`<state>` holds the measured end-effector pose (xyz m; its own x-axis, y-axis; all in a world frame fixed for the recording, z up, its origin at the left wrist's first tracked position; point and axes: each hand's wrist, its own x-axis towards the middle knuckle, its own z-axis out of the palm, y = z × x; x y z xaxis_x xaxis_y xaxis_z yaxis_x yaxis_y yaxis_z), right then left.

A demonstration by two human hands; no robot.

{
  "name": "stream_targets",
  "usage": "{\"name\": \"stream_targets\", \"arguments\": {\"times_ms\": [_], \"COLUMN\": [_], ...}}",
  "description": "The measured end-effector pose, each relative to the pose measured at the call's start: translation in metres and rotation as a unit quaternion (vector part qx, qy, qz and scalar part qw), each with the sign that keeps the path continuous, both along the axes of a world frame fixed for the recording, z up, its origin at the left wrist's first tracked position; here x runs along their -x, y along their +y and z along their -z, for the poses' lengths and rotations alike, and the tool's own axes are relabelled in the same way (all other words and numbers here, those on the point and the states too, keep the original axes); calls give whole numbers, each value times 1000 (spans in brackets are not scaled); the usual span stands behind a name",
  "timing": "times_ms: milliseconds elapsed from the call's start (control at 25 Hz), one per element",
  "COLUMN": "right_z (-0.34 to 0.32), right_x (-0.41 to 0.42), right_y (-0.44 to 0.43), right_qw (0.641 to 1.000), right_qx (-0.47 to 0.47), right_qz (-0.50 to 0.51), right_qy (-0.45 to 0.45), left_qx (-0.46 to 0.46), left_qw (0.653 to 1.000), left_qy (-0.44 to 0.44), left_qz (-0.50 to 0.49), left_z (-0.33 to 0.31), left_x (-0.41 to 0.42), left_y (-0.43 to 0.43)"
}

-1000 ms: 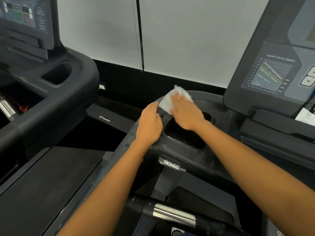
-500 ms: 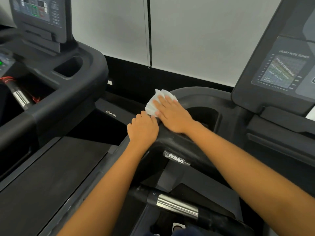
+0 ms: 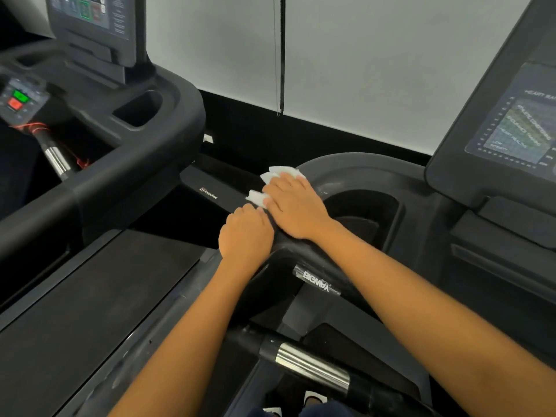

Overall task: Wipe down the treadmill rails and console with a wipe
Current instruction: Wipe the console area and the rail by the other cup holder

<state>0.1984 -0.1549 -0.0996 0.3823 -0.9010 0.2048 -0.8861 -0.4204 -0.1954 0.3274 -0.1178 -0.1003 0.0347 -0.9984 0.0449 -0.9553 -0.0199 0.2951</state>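
Head camera, nearest first: two bare forearms are seen coming up from the bottom edge, over a chrome grip bar at lower centre. Just left of centre, the left hand is set on the outer edge of the black console housing. Its fingers are curled down over that edge, so the moulding is gripped and nothing else is held.

Touching it on the upper right, the right hand is laid palm-down with its fingers nearly straight and slightly spread. The white wipe is pressed flat beneath them rather than pinched, and crumpled corners stick out past the fingertips over the housing's left edge.

A second ago the wipe was held at the top rim of the cup recess and the left hand lay flatter. Since then the wipe has been drawn outward to the housing's outer corner, and the left hand has been closed over the edge. The recess rim is therefore judged covered, with the stroke heading towards the side rail.

Further back, the display panel at the right edge is not touched and probably remains to be done. A neighbouring treadmill fills the upper left, and a white wall lies behind.
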Motion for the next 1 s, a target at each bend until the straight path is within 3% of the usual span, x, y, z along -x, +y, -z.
{"name": "stream_targets", "arguments": {"times_ms": [200,280,400,480,560,680,840,1000], "right_z": [-3,-1,1,2,0,-13,-26,-38], "right_x": [5,-10,4,34,56,28,-21,16], "right_y": [-37,-19,24,27,15,15,74,67], "right_qw": [968,972,996,991,965,932,969,976], "right_qx": [-50,-47,-21,-30,-64,-116,-65,-26], "right_qz": [247,230,81,122,253,339,204,194], "right_qy": [-4,-18,10,35,37,53,124,96], "left_qx": [-8,0,7,1,6,3,12,-5], "left_qw": [999,998,1000,1000,1000,999,999,998], "left_qy": [42,56,22,30,30,51,35,62], "left_qz": [-19,-10,15,6,5,5,10,1], "left_z": [-2,-2,-4,-5,-3,-5,-6,-9], "left_x": [7,7,7,7,7,8,8,7], "left_y": [-9,-11,-8,-6,-6,-5,-4,-4]}}
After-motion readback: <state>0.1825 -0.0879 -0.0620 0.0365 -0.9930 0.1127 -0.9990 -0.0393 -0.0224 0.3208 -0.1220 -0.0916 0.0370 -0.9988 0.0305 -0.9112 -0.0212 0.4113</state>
